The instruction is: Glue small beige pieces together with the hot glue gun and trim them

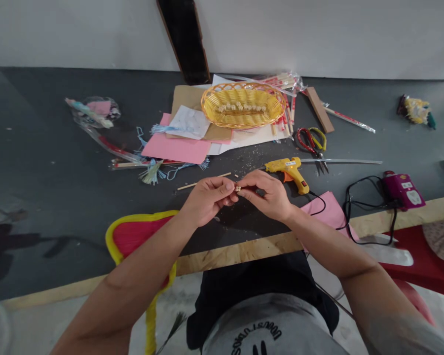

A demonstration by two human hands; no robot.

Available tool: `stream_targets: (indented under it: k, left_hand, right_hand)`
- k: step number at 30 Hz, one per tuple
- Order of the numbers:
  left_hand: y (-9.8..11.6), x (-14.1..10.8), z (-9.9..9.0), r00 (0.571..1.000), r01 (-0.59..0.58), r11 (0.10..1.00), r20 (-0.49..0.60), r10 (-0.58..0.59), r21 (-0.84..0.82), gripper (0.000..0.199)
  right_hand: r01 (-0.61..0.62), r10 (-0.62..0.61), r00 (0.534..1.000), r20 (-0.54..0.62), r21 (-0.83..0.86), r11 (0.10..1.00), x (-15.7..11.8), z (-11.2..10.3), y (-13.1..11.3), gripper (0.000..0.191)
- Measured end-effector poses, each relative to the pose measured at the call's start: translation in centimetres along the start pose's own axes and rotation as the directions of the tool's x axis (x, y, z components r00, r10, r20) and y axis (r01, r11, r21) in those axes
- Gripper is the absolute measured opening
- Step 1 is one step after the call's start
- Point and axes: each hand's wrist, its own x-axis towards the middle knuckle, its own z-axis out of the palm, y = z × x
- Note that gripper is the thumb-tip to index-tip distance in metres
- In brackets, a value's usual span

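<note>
Near the table's front edge, a small cluster of pale wooden pieces point(238, 188) is pinched between my two hands. My left hand point(209, 197) grips it from the left with thumb and fingers. From the right, the thumb and forefinger of my right hand point(268, 193) close on it. A thin wooden stick point(188, 186) lies just behind my left hand. Behind my right hand is a yellow glue gun point(289, 170), its nozzle pointing left. Farther back, a yellow woven basket point(244, 118) holds several small pale clusters point(259, 108).
Pliers point(314, 143), a wooden block point(319, 109) and a purple power socket point(405, 191) with black cable are on the right. Pink paper point(177, 148), tassels point(153, 172) and wrapped sticks lie left of the basket. A dark phone-like slab point(187, 44) leans on the wall.
</note>
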Motion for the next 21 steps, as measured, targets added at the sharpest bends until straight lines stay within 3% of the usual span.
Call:
stream_targets:
  k: [8, 14, 18, 21]
  left_hand:
    - [0.2, 0.0, 0.4, 1.0, -0.005, 0.999, -0.02, 0.004, -0.033, 0.028]
    - [1.0, 0.3, 0.2, 0.99, -0.117, 0.977, -0.102, 0.1, -0.18, 0.027]
    - [1.1, 0.3, 0.1, 0.988, -0.134, 0.971, -0.102, 0.115, -0.199, 0.024]
    - [1.0, 0.3, 0.1, 0.989, -0.141, 0.967, -0.069, 0.129, -0.214, 0.024]
  right_hand:
    - [-0.077, 0.077, 0.996, 0.035, -0.019, 0.997, -0.1, -0.1, 0.2, 0.016]
    - [-0.257, 0.259, 0.965, -0.039, 0.054, 0.965, 1.4, -2.8, -3.2, 0.017]
    - [-0.262, 0.277, 0.958, 0.075, -0.173, 0.95, 1.2, -6.6, -4.9, 0.018]
    - [-0.285, 0.345, 0.937, 0.058, -0.445, 0.849, -0.4, -9.4, -3.8, 0.018]
